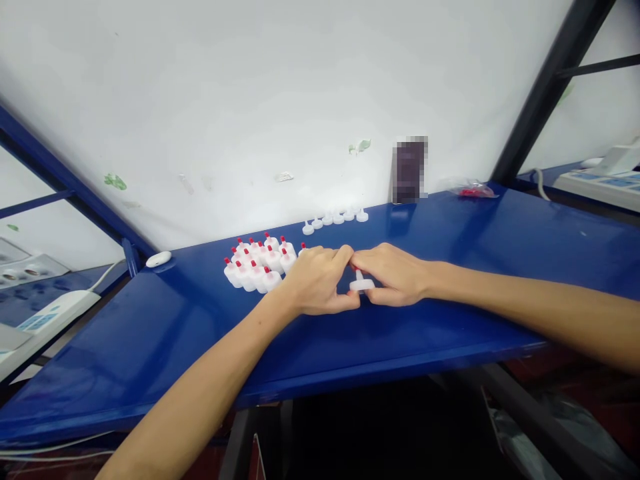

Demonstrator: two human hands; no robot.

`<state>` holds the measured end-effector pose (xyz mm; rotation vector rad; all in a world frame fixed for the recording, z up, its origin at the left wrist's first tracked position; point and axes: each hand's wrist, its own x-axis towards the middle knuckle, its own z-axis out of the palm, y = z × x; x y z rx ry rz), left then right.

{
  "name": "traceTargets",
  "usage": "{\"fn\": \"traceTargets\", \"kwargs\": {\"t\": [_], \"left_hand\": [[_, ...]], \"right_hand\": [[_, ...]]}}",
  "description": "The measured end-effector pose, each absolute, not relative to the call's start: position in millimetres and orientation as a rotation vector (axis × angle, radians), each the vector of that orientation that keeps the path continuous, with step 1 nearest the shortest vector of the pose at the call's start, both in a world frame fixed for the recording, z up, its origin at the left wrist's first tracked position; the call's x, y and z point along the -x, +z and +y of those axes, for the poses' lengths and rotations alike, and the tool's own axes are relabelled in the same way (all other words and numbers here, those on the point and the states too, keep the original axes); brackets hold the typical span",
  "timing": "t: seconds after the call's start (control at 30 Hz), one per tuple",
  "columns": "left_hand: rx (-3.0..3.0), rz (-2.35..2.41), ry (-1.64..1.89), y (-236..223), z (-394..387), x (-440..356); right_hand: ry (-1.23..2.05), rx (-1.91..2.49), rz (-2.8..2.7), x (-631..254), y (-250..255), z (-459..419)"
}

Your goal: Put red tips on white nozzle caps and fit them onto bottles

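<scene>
Over the middle of the table, my left hand (321, 280) and my right hand (395, 275) meet around a white nozzle cap (362, 285). Its round base faces down, and a hint of red shows at its narrow tip under my fingertips. Both hands are closed, with thumbs near the base and fingers at the tip. Left of my hands stands a cluster of white bottles (245, 275) with red tips, upright and close together. One more red tip (303, 246) shows just behind my left hand. Behind, near the wall, several white nozzle caps (339, 218) without red tips sit in a row.
The blue table (200, 333) meets a white wall (250, 100). A dark, pixelated rectangle (410, 171) leans there. A clear bag (473, 189) with red pieces lies at the back right, and a small white case (159, 259) at the left. Metal posts (543, 87) frame both sides.
</scene>
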<state>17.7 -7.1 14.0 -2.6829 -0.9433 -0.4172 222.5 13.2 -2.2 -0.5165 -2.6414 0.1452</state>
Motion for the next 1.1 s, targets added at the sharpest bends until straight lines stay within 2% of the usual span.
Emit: {"fn": "traceTargets", "kwargs": {"t": [0.3,0.67,0.9,1.1], "left_hand": [[2.748,-0.990,-0.243,15.6,-7.9,-16.7],[2.717,-0.970,-0.402,15.3,-5.0,-9.6],[2.609,-1.028,-0.710,21.6,-14.7,-17.0],[2.413,-1.220,-0.416,44.6,-60.6,-42.7]], "right_hand": [[0.359,0.575,-2.711,-220.0,2.4,6.9],[0.297,0.579,-2.670,-224.8,0.9,13.1],[0.898,0.428,-2.366,-223.7,0.1,13.3],[0.956,0.688,-1.988,-215.8,12.0,16.5]]}}
